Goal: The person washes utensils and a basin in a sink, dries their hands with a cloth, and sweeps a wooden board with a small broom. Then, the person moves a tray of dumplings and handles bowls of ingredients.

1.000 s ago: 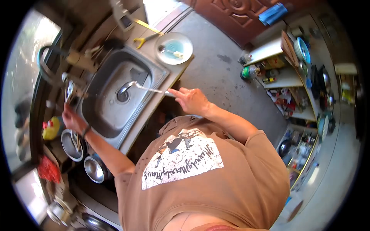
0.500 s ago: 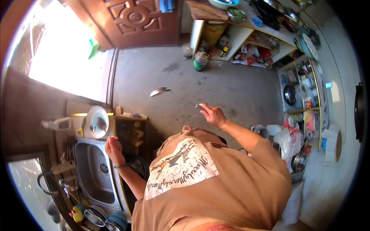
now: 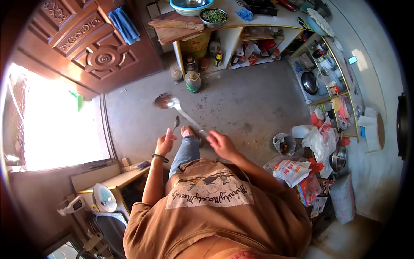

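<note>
Our right hand (image 3: 223, 145) grips the ladle (image 3: 188, 117) at its handle end, the long shaft slanting forward and leftward from those fingers; our left hand (image 3: 164, 145), farther from that handle, pinches a small spoon (image 3: 177, 122) pointing forward

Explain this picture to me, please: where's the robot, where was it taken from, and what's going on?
There is no robot here, just a person with bare hands. The camera sits on their head, looking forward and down, so you see their own shirt and arms.

Their right hand holds a long-handled ladle, and their left hand a small spoon, both above the floor.

Across the room, a counter bears a metal bowl of chopped greens. Beside it, a straw brush lies on a wooden board.
</note>
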{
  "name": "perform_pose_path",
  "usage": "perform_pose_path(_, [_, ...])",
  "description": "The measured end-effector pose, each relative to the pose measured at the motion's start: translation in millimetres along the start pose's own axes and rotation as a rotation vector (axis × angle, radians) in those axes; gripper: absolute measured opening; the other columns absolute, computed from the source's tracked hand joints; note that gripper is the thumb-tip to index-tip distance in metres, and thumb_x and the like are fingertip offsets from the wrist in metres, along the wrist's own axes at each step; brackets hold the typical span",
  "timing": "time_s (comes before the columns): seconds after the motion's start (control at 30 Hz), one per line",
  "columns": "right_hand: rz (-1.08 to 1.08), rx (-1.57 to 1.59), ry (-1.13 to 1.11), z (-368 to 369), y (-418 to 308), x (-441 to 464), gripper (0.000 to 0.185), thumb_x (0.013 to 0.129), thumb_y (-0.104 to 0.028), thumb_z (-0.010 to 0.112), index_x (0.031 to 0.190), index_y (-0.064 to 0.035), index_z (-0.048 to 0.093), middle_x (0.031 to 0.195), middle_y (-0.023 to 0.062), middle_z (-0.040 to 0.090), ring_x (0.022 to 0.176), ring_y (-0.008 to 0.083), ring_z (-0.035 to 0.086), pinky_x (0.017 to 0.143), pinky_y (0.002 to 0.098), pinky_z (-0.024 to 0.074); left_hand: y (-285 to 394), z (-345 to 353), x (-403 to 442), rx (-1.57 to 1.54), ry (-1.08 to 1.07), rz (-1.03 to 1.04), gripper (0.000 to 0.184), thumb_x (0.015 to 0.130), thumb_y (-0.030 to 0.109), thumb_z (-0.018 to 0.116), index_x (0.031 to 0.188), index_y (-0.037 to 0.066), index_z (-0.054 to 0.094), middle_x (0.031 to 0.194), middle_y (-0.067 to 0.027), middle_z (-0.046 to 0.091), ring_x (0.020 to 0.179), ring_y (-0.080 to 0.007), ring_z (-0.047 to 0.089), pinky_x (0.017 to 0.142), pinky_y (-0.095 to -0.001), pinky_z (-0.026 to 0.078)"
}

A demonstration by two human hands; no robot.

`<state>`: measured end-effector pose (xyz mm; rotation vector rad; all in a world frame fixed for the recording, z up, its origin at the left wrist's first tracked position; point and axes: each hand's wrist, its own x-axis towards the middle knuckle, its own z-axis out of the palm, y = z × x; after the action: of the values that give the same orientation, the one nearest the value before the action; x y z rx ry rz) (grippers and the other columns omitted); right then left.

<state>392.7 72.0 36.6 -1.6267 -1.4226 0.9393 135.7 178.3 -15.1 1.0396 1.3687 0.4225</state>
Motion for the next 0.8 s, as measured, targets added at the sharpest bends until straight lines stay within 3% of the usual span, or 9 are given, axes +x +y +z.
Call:
perform_pose_path(0.07, [-0.143, 0.034, -0.041, 24.3, -15.8, 48.2, 0.029, 0.092, -0.027, 0.057, 0.107, -0.003, 0.059, 0.069, 0.0157, 0.063, 0.059, 0.0285, 0.063, 0.053, 0.0379, 0.046, 36.2, 23.9, 20.0, -0.233, -0.176, 0.124, 0.058, 0.093, 0.056, 0.044, 0.08, 0.003, 0.064, 0.049, 0.0056, 0.039, 0.04, -0.0048, 0.033, 0.039, -0.0223, 0.023])
perform_pose_path(0.17, [-0.266, -0.025, -0.143, 51.3, -17.7, 120.5, 0.031, 0.092, -0.029, 0.056, 0.109, -0.0038, 0.059, 0.074, 0.0159, 0.066, 0.062, 0.028, 0.064, 0.057, 0.0361, 0.0483, 83.0, 40.0, 60.6, -0.366, 0.095, 0.14, 0.05, 0.096, 0.047, 0.042, 0.081, 0.004, 0.063, 0.048, 0.0064, 0.037, 0.038, -0.0047, 0.029, 0.038, -0.0229, 0.019])
perform_pose_path(0.23, [-0.321, -0.023, -0.21, 51.4, -23.4, 174.0, 0.035, 0.092, -0.033, 0.056, 0.111, -0.0031, 0.058, 0.076, 0.0167, 0.067, 0.064, 0.0267, 0.065, 0.058, 0.0353, 0.0488, 101.7, 16.3, 91.7, -0.39, 0.054, 0.162, 0.045, 0.095, 0.042, 0.041, 0.082, 0.004, 0.063, 0.048, 0.0068, 0.036, 0.038, -0.0043, 0.027, 0.038, -0.0231, 0.018])
perform_pose_path(0.33, [-0.023, 0.059, -0.4, 37.4, -4.3, 269.9, 0.031, 0.095, -0.028, 0.056, 0.108, 0.0005, 0.057, 0.079, 0.008, 0.066, 0.068, 0.0116, 0.062, 0.059, 0.0284, 0.0487, 130.3, -14.2, 129.7, -0.421, 0.12, 0.14, 0.037, 0.091, 0.03, 0.037, 0.081, 0.004, 0.062, 0.049, 0.0058, 0.038, 0.038, -0.0043, 0.026, 0.037, -0.0231, 0.017])
perform_pose_path(0.4, [0.21, 0.393, -0.407, 29.5, -9.9, 332.8, 0.042, 0.096, -0.034, 0.053, 0.117, 0.0029, 0.053, 0.094, 0.0089, 0.065, 0.073, 0.0116, 0.063, 0.059, 0.025, 0.0503, 149.3, -30.5, 152.0, -0.358, 0.117, 0.153, 0.034, 0.088, 0.028, 0.037, 0.08, 0.004, 0.061, 0.049, 0.0055, 0.037, 0.037, -0.0046, 0.025, 0.037, -0.0234, 0.017])
perform_pose_path(0.47, [0.316, 0.59, -0.49, 20.6, -31.8, 382.2, 0.04, 0.095, -0.033, 0.054, 0.118, 0.0001, 0.053, 0.102, 0.009, 0.064, 0.074, 0.0116, 0.062, 0.058, 0.024, 0.0497, 165.7, -36.4, 171.6, -0.406, 0.083, 0.114, 0.031, 0.086, 0.027, 0.038, 0.08, 0.004, 0.06, 0.05, 0.0053, 0.037, 0.039, -0.0046, 0.027, 0.038, -0.0231, 0.018])
perform_pose_path(0.7, [0.484, 0.841, -0.75, 28.1, -61.5, 501.6, 0.023, 0.094, -0.028, 0.057, 0.103, -0.0073, 0.06, 0.091, 0.0028, 0.062, 0.071, 0.0087, 0.059, 0.058, 0.0218, 0.0468, 232.4, -46.1, 220.7, -0.591, 0.035, 0.119, 0.027, 0.078, 0.022, 0.041, 0.082, 0.001, 0.058, 0.05, 0.0027, 0.038, 0.043, -0.0075, 0.031, 0.041, -0.0238, 0.021])
perform_pose_path(0.8, [0.42, 0.816, -0.855, 26.7, -69.6, 542.1, 0.019, 0.093, -0.024, 0.058, 0.1, -0.0072, 0.061, 0.086, 0.0019, 0.062, 0.069, 0.0091, 0.06, 0.057, 0.0223, 0.047, 251.1, -44.2, 238.7, -0.553, 0.034, 0.199, 0.033, 0.083, 0.03, 0.041, 0.091, 0.001, 0.057, 0.057, 0.0025, 0.043, 0.046, -0.0087, 0.038, 0.044, -0.0223, 0.024])
